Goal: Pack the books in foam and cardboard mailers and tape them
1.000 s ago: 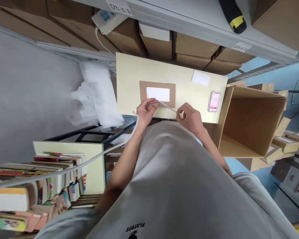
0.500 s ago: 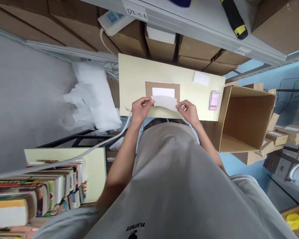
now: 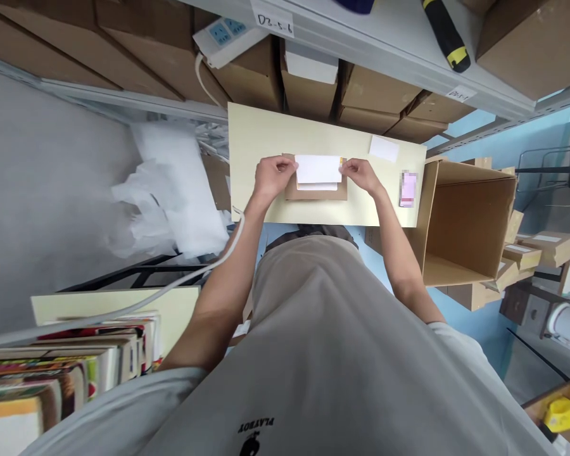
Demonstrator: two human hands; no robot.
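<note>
A white paper label [image 3: 318, 169] is stretched between my two hands over a flat brown cardboard piece [image 3: 291, 190]. My left hand [image 3: 272, 178] pinches the label's left edge, and my right hand [image 3: 361, 174] pinches its right edge near a small yellow mark. Under the held label, a strip of another white label [image 3: 317, 187] shows on the cardboard. All of this is over a pale yellow board [image 3: 261, 130]. Whether the held label touches the cardboard along its whole length, I cannot tell.
A small white paper [image 3: 384, 149] and a blurred pink item [image 3: 408, 189] lie on the board's right side. An open cardboard box [image 3: 470, 221] stands to the right. White packing foam [image 3: 190, 190] and a grey cable [image 3: 171, 288] are left; a shelf with boxes [image 3: 308, 95] is behind.
Both hands have carried the held label away from my body, from the cardboard's near edge to its far edge. The cardboard now shows on the near side of the label.
</note>
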